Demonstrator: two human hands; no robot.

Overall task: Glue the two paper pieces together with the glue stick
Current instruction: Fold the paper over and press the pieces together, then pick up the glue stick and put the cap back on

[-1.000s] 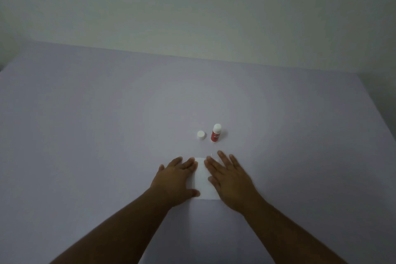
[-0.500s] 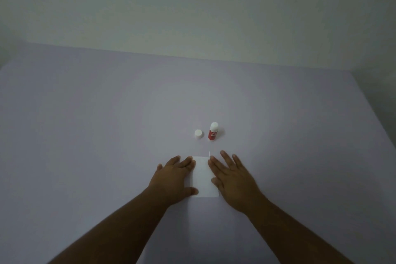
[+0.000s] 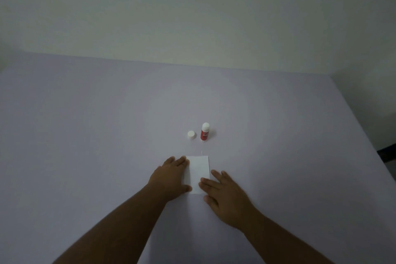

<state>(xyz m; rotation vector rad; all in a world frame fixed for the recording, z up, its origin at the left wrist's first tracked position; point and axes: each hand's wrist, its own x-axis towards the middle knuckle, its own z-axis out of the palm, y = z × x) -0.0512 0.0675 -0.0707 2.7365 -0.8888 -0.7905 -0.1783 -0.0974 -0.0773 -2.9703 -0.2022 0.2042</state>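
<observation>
Head view, dim light. Lilac table fills the lower frame; pale wall behind it.

White paper, a small upright rectangle, lies flat on the table near the centre of the frame, between the two hands. Only one sheet outline can be made out; whether a second piece lies under it cannot be told. A thin pale sliver sticks out just past the paper's far edge, at about 12 o'clock from it.

Left hand: flat, palm down, fingers together and extended toward 1 o'clock. It sits at 9 o'clock of the paper and covers its left edge; fingertips reach the far left corner, thumb lies near the near left corner. Nothing pinched.

Right hand: flat, palm down, fingers slightly spread, pointing toward 10–11 o'clock. It sits at 4–5 o'clock of the paper. The fingertips rest on the paper's near right corner; the rest of the hand is on the bare table. Nothing pinched. The far right part of the paper is uncovered.

Glue stick: red body, white top, standing upright at 12 o'clock from the paper, apart from both hands. White cap sits on the table just beside it, at its 9 o'clock, not touching.

Both forearms enter from the lower edge, bare.
</observation>
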